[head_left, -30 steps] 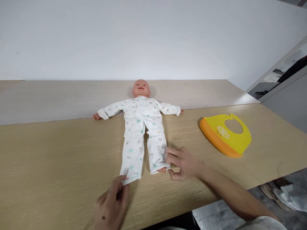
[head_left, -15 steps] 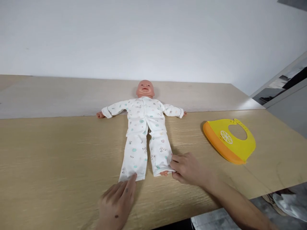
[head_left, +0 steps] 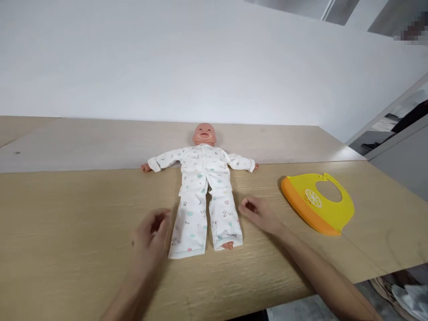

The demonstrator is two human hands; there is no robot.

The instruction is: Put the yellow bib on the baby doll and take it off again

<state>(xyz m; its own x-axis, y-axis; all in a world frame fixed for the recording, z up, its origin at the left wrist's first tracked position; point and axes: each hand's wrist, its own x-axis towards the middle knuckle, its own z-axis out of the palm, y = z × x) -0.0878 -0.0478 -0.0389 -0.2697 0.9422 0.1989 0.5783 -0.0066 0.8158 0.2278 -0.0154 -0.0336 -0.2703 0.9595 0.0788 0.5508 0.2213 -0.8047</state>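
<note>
A baby doll (head_left: pixel 204 134) lies on its back on the wooden table (head_left: pixel 67 223), dressed in white printed pajamas (head_left: pixel 200 178). One bare doll foot (head_left: pixel 228 245) pokes out of a trouser cuff. My left hand (head_left: pixel 150 234) hovers just left of the pajama legs, fingers loosely curled and holding nothing. My right hand (head_left: pixel 259 215) is beside the other trouser leg, slightly apart from the cloth, and is also empty. Further right lies a yellow and orange silicone bib (head_left: pixel 317 204) with a lemon-slice print, out of reach of both hands' fingers.
A paler board (head_left: pixel 83 145) runs along the back of the table, in front of a white wall (head_left: pixel 167 58). The table's front edge falls away at lower right, where crumpled paper or plastic (head_left: pixel 406 296) lies on the floor below.
Both hands have let go of the trouser cuffs and moved up beside the legs. The left hand has shifted to the left of the pajamas. The view has tilted slightly upward.
</note>
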